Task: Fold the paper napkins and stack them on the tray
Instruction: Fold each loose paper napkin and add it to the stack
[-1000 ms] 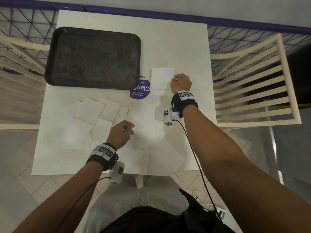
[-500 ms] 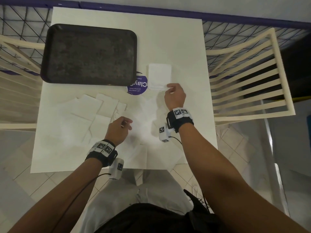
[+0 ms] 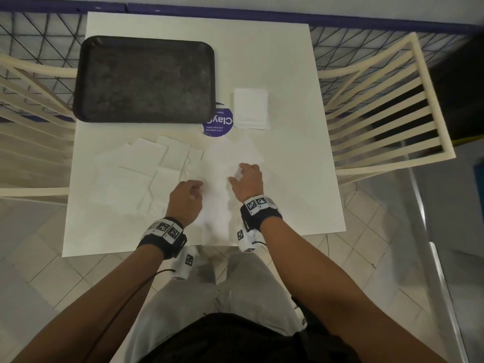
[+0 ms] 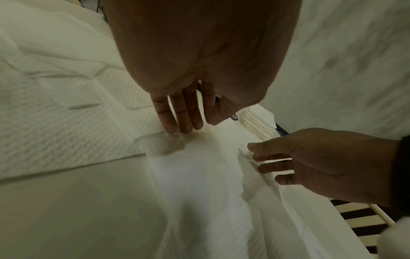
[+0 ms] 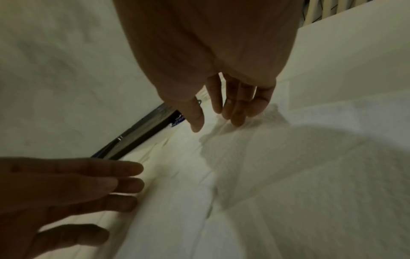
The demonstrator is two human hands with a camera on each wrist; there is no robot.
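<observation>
My left hand [image 3: 186,199] and right hand [image 3: 247,182] rest side by side on one opened napkin [image 3: 225,163] near the table's front edge, at about six o'clock from the tray [image 3: 144,79]. The fingers of both hands are fairly straight and only lightly bent. The left fingertips [image 4: 177,126] press the sheet's left margin, and the right fingertips [image 5: 235,119] sit on a raised wrinkle at its right side. Neither hand is clenched or pinching that I can make out; I judge I'm pinning and flattening the sheet so it lies square before I fold it.

At nine o'clock from my left hand lies the spread of loose napkins [image 3: 136,176], overlapping one another within easy reach for the next picks. At twelve o'clock from my right hand sits the folded stack [image 3: 251,108], just beside a purple round sticker [image 3: 218,123] on the table [image 3: 296,158]. The tray is bare, so I take it the stack is being built on the table first and still has to go across.

The head view gives the whole layout but washes the napkin out to a white blur. The left wrist view shows the embossed texture of the loose sheets and the layered edge of the stack [image 4: 259,122]. The right wrist view shows the crumpled ridge under my fingers and the tray's dark rim [image 5: 137,135] at ten o'clock.
</observation>
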